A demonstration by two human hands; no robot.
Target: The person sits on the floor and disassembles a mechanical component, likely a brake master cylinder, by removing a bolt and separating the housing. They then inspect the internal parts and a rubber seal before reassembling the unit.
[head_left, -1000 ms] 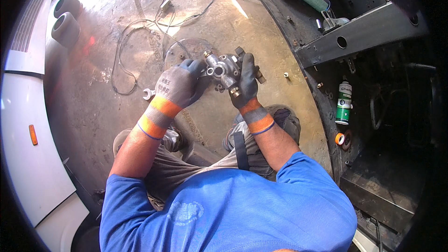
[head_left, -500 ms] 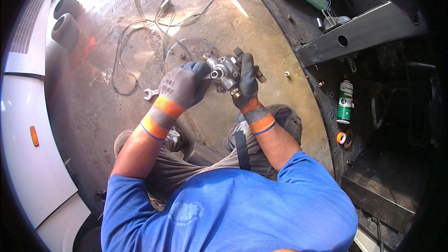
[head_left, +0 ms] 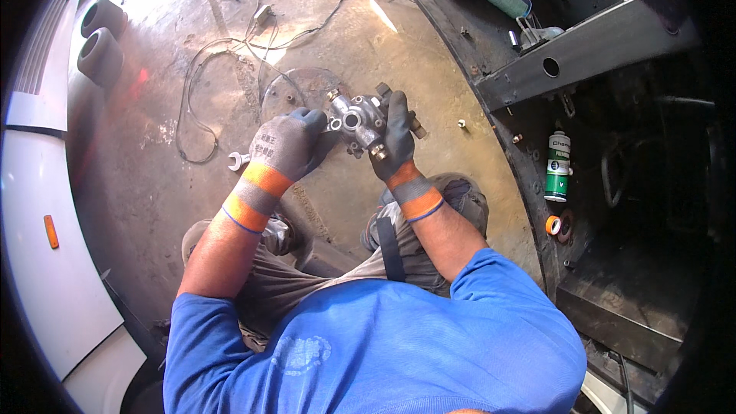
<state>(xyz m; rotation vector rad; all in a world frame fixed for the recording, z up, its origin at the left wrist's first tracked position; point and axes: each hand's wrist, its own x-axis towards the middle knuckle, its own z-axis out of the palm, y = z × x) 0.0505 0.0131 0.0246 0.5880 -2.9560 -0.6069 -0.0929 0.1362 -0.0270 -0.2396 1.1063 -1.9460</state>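
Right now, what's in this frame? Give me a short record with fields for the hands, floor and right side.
Left hand: gloved, grip closed on a small ring-ended silver metal piece, partly hidden
Right hand: gloved, grip closed on a grey metal casting with several ports
Floor: silver open-ended metal wrench; thin dark looped cable
Right side: green-and-white cylindrical can; small orange ring-shaped roll
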